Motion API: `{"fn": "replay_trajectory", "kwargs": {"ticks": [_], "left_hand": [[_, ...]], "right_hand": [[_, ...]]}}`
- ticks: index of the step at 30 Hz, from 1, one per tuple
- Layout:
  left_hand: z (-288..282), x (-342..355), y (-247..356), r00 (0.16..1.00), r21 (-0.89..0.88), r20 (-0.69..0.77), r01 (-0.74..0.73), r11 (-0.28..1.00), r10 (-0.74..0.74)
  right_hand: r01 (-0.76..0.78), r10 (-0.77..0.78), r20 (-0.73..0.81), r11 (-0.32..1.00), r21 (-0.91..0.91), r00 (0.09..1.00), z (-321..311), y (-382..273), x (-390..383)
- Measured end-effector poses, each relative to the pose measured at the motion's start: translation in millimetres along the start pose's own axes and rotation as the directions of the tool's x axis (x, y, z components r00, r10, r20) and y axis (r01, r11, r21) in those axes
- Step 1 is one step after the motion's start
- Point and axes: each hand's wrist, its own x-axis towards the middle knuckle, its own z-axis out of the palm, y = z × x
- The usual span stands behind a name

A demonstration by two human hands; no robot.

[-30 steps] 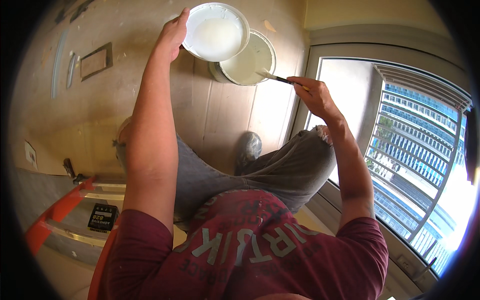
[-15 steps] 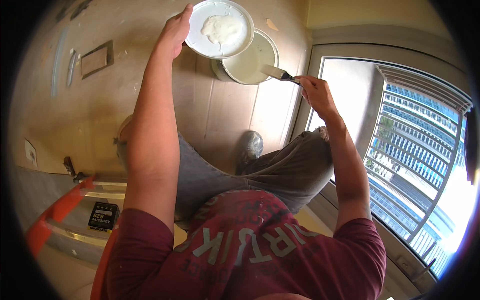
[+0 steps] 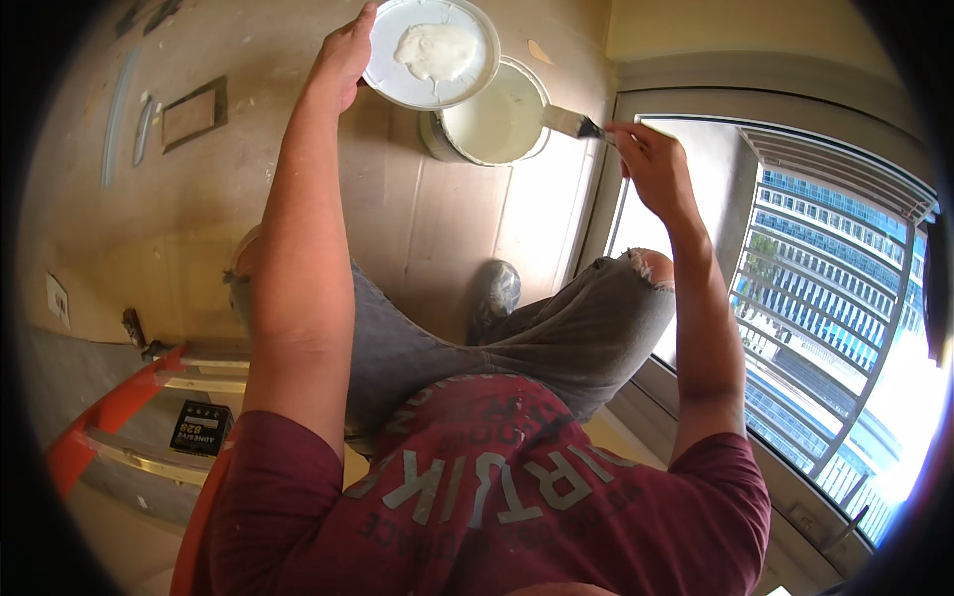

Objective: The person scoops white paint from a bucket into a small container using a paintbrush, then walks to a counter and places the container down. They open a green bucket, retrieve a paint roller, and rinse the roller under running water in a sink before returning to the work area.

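My left hand [image 3: 345, 58] grips the edge of a round white lid [image 3: 394, 81]. A thick white blob [image 3: 437, 52] lies on the lid, with a thin run below it. Partly under the lid stands a bucket [image 3: 449, 142] of creamy white material. At the bucket's right rim my right hand [image 3: 651, 167] holds what looks like a putty knife [image 3: 566, 121] by its handle, fingers closed. Its flat, pale-coated blade points left, toward the bucket's mouth; whether it touches the rim I cannot tell.
My covered shoe [image 3: 497, 288] stands on the brown floor covering [image 3: 422, 223]. An orange ladder [image 3: 104, 407] with a black box [image 3: 202, 427] is at lower left. Along the right runs a window frame [image 3: 696, 102] with bars. A rectangular cutout [image 3: 194, 117] lies at upper left.
My right hand has moved right and slightly up, drawing the putty knife from over the bucket's mouth to its rim. The lid has shifted slightly left and up, and the white run shows longer.
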Motion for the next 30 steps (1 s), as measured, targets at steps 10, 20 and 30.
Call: {"fn": "replay_trajectory", "kwargs": {"ticks": [10,20,30], "left_hand": [[-2,-17,20,0.998,-0.075,-0.062,-0.031,0.997,0.026],[-6,-19,25,0.993,-0.091,-0.106,-0.054,0.994,0.044],[-10,-13,20,0.995,-0.156,-0.077,-0.075,0.985,0.063]], "right_hand": [[0.283,-0.028,0.407,0.763,-0.581,0.913,51,-57,127],[0.331,0.016,0.535,0.77,-0.546,0.845,87,-48,147],[0.256,0.028,0.46,0.8,-0.543,0.887,112,-38,142]]}}
